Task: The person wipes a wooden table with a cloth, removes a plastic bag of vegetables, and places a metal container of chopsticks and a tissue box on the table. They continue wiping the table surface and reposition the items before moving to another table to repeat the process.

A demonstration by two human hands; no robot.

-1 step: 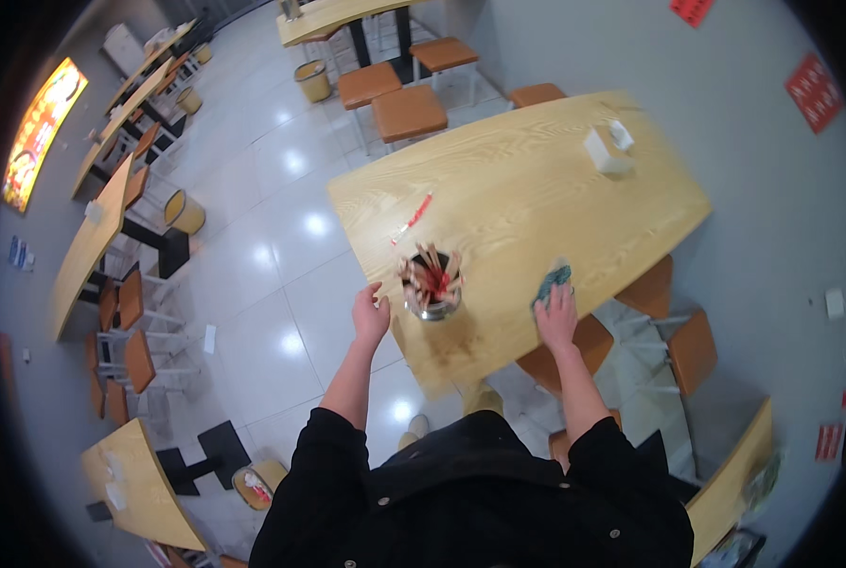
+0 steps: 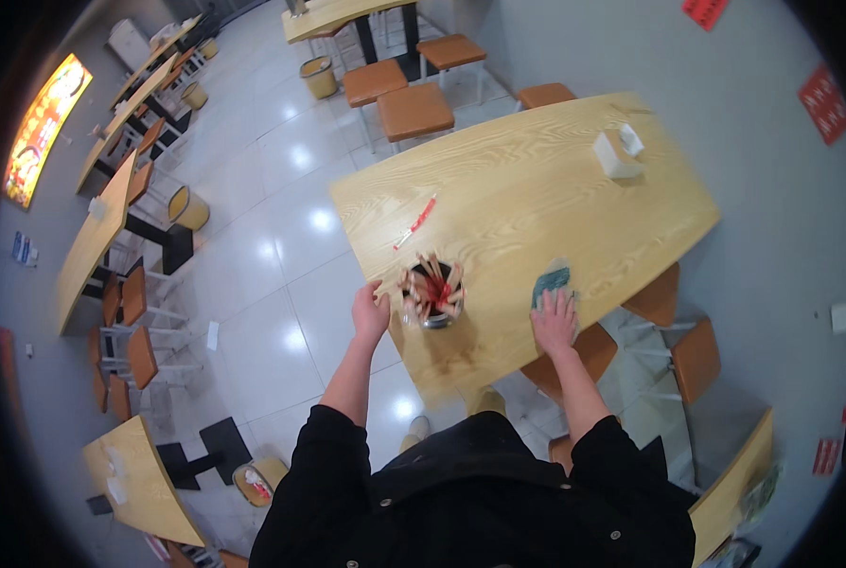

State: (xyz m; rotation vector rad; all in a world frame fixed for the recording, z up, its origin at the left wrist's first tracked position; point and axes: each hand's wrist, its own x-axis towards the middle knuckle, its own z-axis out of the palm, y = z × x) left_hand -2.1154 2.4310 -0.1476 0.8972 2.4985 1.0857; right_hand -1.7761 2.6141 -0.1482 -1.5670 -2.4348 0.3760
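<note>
The left hand [image 2: 370,312] is laid on the near left edge of the light wooden table [image 2: 574,204], its fingers curled loosely over the rim and nothing held in them. Just beside it, and possibly touched by the fingertips, a metal chopstick holder [image 2: 431,295] stands upright near the table's front edge, filled with wooden chopsticks fanned outward, some with red wrapping. The right hand [image 2: 555,322] is pressed flat on the table, fingers spread, with the fingertips resting on a teal cleaning cloth [image 2: 551,280] that lies crumpled on the wood. The cloth is placed well to the right of the holder. A single red-wrapped chopstick pair [image 2: 415,221] lies loose on the table beyond the holder. A white napkin box [image 2: 617,153] is set near the far right corner. Orange stools [image 2: 414,111] are seen beyond the table on the pale tiled floor [image 2: 272,246].
</note>
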